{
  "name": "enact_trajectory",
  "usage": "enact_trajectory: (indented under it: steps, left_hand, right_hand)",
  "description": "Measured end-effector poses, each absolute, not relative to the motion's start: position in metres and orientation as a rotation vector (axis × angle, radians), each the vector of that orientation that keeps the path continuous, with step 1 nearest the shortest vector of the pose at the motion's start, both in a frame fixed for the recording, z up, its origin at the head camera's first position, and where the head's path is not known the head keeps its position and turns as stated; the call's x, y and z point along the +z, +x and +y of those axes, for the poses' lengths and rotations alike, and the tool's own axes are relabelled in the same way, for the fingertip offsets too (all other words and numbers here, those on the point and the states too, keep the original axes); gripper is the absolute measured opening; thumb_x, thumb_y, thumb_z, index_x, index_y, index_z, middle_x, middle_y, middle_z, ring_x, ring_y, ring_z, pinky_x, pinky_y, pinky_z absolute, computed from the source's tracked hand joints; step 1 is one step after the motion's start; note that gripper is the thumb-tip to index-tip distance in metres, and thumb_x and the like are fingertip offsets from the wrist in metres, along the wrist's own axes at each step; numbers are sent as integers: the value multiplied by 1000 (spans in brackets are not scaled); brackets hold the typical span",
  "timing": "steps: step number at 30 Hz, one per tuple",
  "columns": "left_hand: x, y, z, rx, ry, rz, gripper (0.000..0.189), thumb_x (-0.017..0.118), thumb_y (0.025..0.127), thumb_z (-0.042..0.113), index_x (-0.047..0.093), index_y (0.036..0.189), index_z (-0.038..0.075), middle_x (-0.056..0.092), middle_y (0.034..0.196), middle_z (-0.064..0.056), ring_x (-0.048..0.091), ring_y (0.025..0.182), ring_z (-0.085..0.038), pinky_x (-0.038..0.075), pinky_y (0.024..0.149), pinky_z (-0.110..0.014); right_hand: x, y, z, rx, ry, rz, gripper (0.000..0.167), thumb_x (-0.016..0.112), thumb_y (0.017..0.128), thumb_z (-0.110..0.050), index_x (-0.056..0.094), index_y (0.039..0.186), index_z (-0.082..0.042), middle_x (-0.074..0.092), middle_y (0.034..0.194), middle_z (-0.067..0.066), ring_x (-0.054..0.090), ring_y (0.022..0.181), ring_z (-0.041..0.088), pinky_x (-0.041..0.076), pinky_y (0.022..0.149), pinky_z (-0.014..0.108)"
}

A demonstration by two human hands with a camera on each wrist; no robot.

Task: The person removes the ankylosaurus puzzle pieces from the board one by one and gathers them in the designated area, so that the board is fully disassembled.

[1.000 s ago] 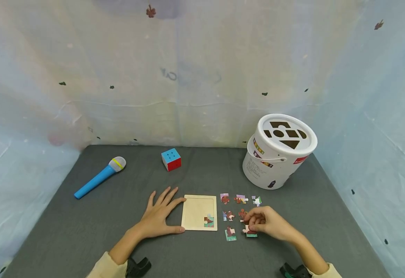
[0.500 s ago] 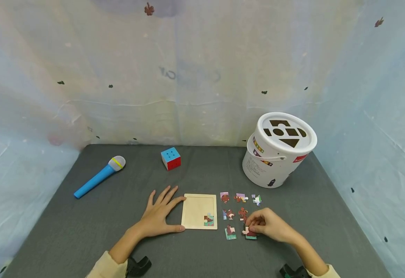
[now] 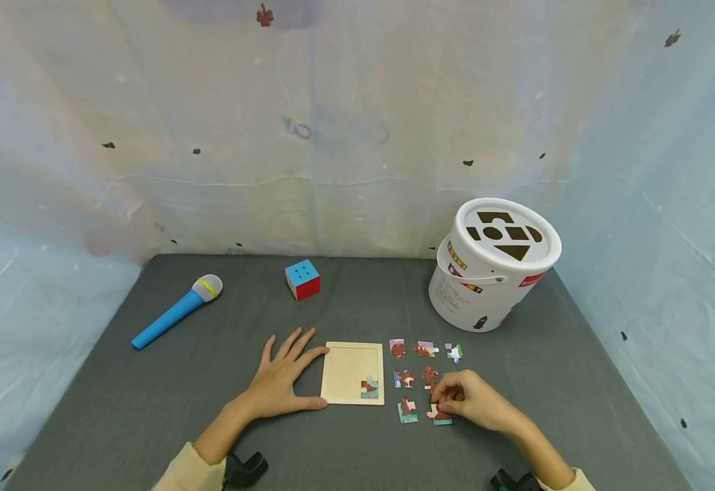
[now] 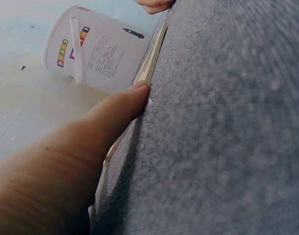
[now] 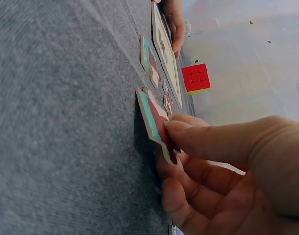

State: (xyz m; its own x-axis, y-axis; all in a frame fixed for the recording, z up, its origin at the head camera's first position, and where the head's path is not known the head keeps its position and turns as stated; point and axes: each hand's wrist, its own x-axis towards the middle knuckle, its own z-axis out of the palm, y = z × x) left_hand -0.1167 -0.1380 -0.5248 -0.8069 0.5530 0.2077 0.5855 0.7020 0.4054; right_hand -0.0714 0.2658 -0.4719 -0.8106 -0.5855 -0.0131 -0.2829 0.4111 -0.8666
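Note:
My left hand (image 3: 277,387) lies with fingers spread on the left of a shallow wooden puzzle tray (image 3: 341,365). Its thumb touches the tray's near left corner and its index fingertip the far left corner. One brown and green jigsaw piece (image 3: 369,389) sits in the tray's near right corner. To the right of the tray, my right hand (image 3: 476,401) pinches another jigsaw piece (image 5: 151,115), pink and brown with a green border, between thumb and fingers. That piece is tilted close over the cloth in the right wrist view, a shadow beneath it.
Several loose jigsaw pieces (image 3: 407,410) lie in rows between the tray and my right hand. A puzzle cube (image 3: 302,279) and a blue toy microphone (image 3: 176,312) rest farther back on the grey cloth. A white lidded bucket (image 3: 492,273) stands at the back right.
My right hand has shifted slightly toward the near side with the pinched jigsaw piece, away from the piece behind it. The left hand and the tray have stayed put.

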Motion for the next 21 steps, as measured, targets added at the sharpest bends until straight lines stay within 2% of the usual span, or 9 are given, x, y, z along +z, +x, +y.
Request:
enact_trajectory:
  steps: [11, 21]
  left_hand:
    - [-523, -117, -137, -705, -953, -2828, 96, 64, 73, 80, 43, 152, 29, 24, 163, -11, 15, 150, -39, -1, 108, -73]
    - [-524, -117, -137, -701, -950, -2838, 95, 64, 74, 80, 42, 152, 30, 23, 163, -11, 15, 150, -38, -1, 108, -72]
  right_hand:
    - [-469, -68, 263, -1347, -700, 2404, 12, 74, 85, 1, 69, 94, -4, 63, 79, 1, 55, 66, 7, 48, 56, 25]
    - [-470, -66, 261, -1276, -693, 2472, 14, 75, 84, 2, 69, 93, -7, 60, 77, -2, 52, 64, 5, 47, 55, 23]
